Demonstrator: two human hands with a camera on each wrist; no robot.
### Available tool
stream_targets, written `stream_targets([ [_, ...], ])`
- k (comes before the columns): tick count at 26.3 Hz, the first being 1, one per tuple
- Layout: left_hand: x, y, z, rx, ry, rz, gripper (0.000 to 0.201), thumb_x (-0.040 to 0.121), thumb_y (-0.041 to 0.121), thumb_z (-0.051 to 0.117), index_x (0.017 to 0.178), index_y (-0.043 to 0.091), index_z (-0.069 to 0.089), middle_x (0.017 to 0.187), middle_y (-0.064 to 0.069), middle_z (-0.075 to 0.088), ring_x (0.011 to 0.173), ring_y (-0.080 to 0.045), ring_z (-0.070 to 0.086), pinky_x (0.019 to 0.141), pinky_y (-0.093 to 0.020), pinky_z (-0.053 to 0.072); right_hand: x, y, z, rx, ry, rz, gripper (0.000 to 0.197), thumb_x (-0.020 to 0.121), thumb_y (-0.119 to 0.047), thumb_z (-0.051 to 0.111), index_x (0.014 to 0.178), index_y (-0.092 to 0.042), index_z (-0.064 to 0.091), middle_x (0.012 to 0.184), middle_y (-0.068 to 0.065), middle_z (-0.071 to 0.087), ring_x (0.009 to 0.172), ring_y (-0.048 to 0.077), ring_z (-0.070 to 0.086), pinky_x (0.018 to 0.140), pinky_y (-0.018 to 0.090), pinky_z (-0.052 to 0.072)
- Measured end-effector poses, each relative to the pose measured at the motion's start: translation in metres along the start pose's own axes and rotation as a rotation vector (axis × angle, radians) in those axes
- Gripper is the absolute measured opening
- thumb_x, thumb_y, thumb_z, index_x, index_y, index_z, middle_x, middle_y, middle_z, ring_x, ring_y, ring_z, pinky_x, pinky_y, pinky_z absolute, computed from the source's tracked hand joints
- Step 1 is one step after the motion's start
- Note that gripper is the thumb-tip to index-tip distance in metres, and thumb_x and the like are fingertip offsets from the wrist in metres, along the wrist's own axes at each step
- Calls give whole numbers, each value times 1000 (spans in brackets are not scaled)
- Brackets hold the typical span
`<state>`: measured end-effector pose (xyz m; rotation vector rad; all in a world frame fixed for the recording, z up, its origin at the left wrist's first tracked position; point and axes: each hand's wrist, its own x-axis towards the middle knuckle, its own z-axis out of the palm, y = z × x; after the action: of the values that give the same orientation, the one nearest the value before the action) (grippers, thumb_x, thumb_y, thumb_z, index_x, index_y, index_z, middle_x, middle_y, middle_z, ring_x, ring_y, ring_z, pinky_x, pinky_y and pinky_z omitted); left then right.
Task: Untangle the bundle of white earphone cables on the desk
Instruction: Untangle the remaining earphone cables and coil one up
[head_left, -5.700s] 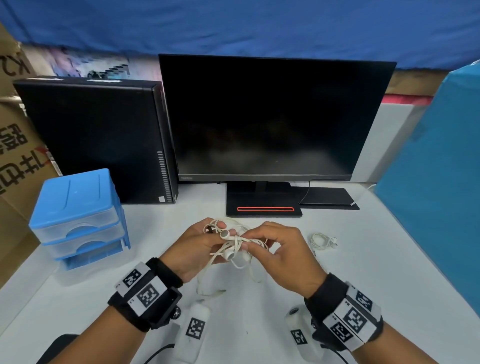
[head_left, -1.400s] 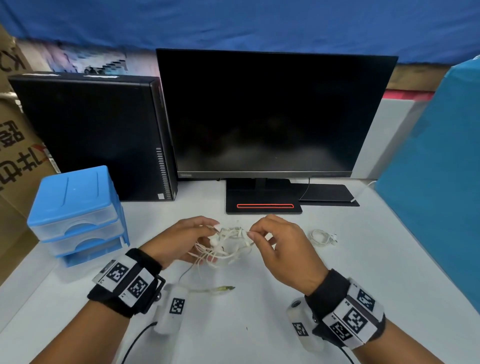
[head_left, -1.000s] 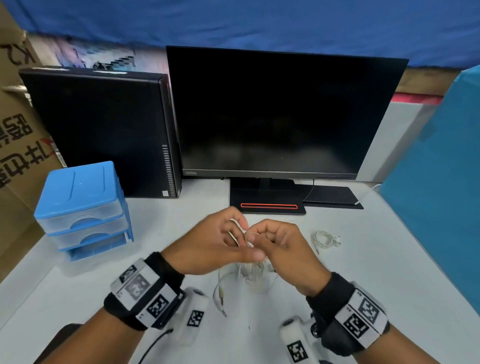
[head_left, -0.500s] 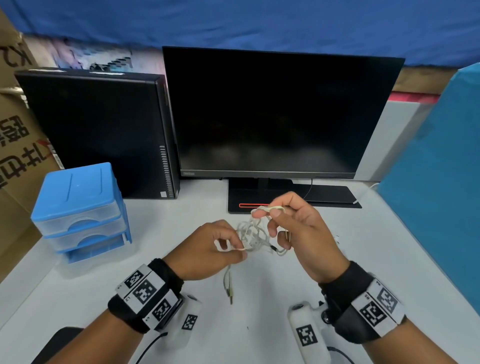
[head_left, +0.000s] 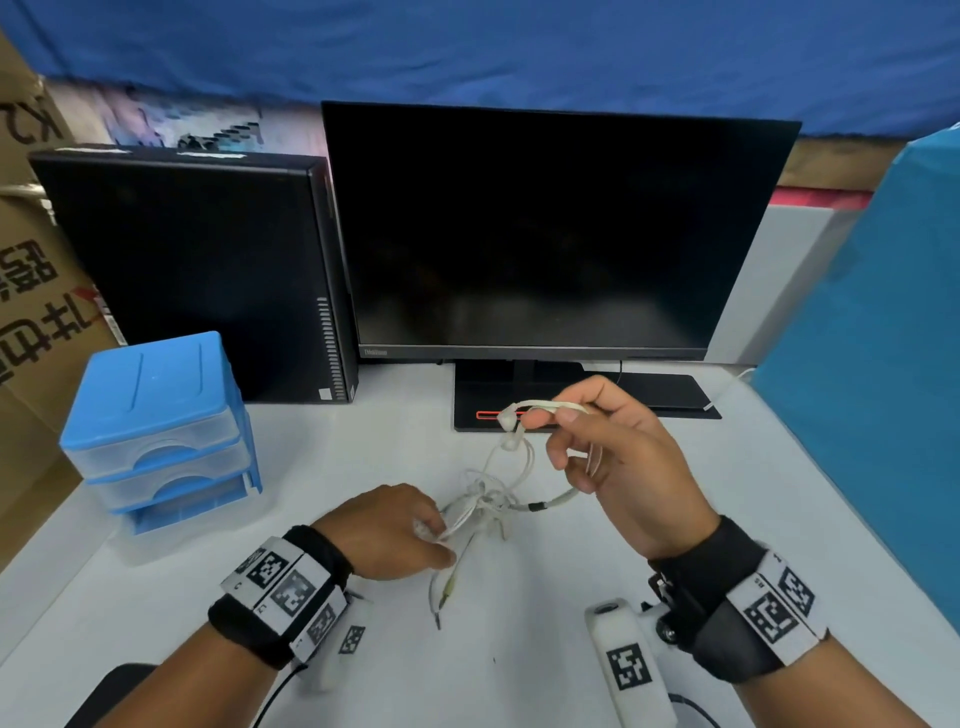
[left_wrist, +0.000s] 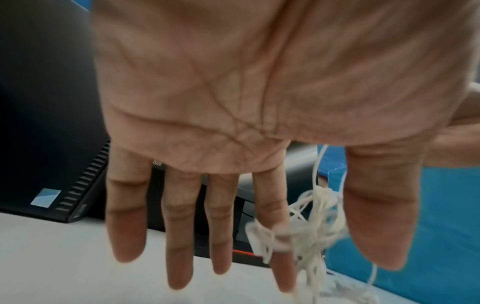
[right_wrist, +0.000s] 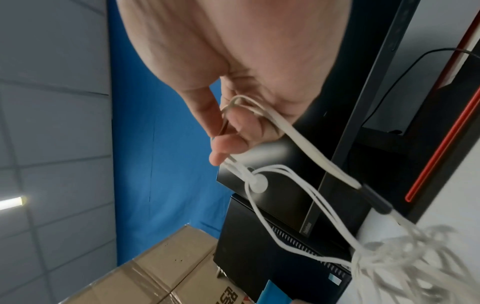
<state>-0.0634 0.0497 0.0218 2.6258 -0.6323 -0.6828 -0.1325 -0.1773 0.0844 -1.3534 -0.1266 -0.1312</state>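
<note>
The white earphone cable bundle (head_left: 483, 501) hangs stretched between my hands above the white desk (head_left: 519, 654). My left hand (head_left: 395, 530) is low and near me. Its fingers (left_wrist: 179, 226) are straight and spread, and the bundle (left_wrist: 311, 226) is looped over the index finger beside the thumb. My right hand (head_left: 613, 457) is raised in front of the monitor stand. It pinches a strand (right_wrist: 228, 127) between thumb and forefinger, and an earbud (head_left: 506, 418) sticks out past the fingertips. Two jack plugs (head_left: 447, 597) dangle below the left hand.
A black monitor (head_left: 545, 234) stands at the back on its base (head_left: 467, 405). A black computer tower (head_left: 197, 270) is to its left, and a blue drawer unit (head_left: 156, 426) sits front left. A blue panel (head_left: 883, 364) borders the right side. Cardboard boxes (head_left: 31, 312) are at far left.
My right hand has risen and moved back, drawing a strand with the earbud out of the bundle. My left hand has dropped towards me, and the tangle is now stretched longer between the hands.
</note>
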Motion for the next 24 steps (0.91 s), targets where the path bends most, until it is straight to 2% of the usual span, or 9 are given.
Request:
stream_targets([
  [5,-3,19,1,-485,253,281,52,65,66,73,108,40,62,123,21,60,116,3,54,98,-22,43,1,6,-1,-42,-94,42,4,88,-14,58,86,-15,62,100,18,73,63,19,55,52,25,40],
  [7,1,31,9,-631,301,414,36,78,38,79,110,32,65,112,14,68,105,-3,64,92,-21,49,0,9,2,-70,-156,79,4,90,-14,59,91,-13,61,97,16,73,60,18,53,50,24,38],
  [9,4,40,11,-782,330,474,8,87,13,72,93,18,72,89,5,74,82,-13,70,81,-29,55,-1,8,4,-114,-151,74,4,95,-12,57,94,-9,60,91,14,72,56,17,48,47,22,34],
  [11,6,36,7,-917,242,463,11,88,9,67,83,15,74,77,0,73,63,-16,65,69,-29,55,-1,5,1,-186,-78,51,8,98,-8,54,94,-8,60,79,11,69,50,14,40,44,20,28],
  [15,2,7,-6,-1059,-46,386,38,79,50,72,84,13,79,74,-3,70,55,-13,56,62,-23,51,3,-2,-9,-232,44,52,14,98,-12,56,87,-12,65,54,3,50,46,11,27,42,20,21],
  [18,13,-8,-6,-1130,151,113,38,91,43,59,77,11,73,72,-6,62,54,-14,52,58,-23,46,4,-5,-9,-226,33,34,13,98,-13,55,91,-10,65,52,2,45,46,10,29,45,21,20],
  [21,26,-12,-2,-967,483,-98,7,95,13,60,101,14,63,102,-7,62,78,-16,58,60,-18,45,2,-4,-6,-209,-10,1,13,100,-10,50,99,-7,63,61,8,57,48,14,33,48,27,23],
  [23,26,-4,1,-809,577,17,25,86,5,69,104,19,59,112,0,61,94,-16,60,67,-25,51,3,-1,-1,-210,-53,-4,10,99,-11,52,103,-8,61,74,10,68,53,18,46,52,25,38],
  [24,23,4,3,-757,516,121,26,83,8,74,101,20,61,108,4,64,89,-12,63,68,-31,53,2,1,2,-202,-76,8,13,96,-13,53,107,-9,59,81,11,71,59,18,53,57,26,45],
])
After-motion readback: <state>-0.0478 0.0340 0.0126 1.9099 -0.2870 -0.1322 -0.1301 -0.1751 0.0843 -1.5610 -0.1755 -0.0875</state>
